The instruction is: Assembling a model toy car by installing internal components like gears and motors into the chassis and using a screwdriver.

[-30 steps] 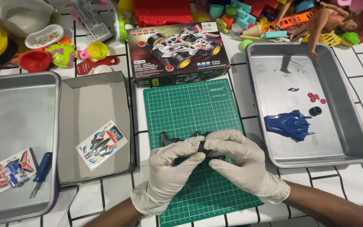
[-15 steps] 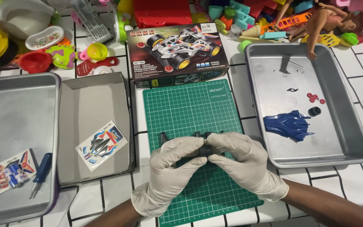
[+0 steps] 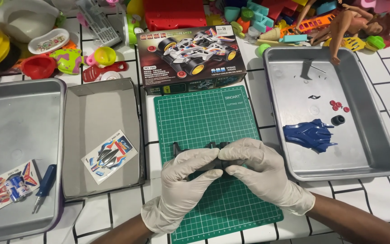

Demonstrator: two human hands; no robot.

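Both white-gloved hands, left hand (image 3: 183, 183) and right hand (image 3: 260, 174), grip a black plastic chassis (image 3: 213, 151) over the green cutting mat (image 3: 204, 117) at the counter's near edge.

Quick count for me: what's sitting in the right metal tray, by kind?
In the right metal tray:
Blue car body shell: 1
Small red round parts: 4
Black tyre: 1
Small dark pieces: 2 clear; a thin sliver beside them is too small to tell
Total: 8

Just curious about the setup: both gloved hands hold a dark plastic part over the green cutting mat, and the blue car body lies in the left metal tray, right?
Not quite: the blue car body lies in the right metal tray, as the head view shows. Both gloved hands, left hand and right hand, do hold the dark plastic part over the green cutting mat.
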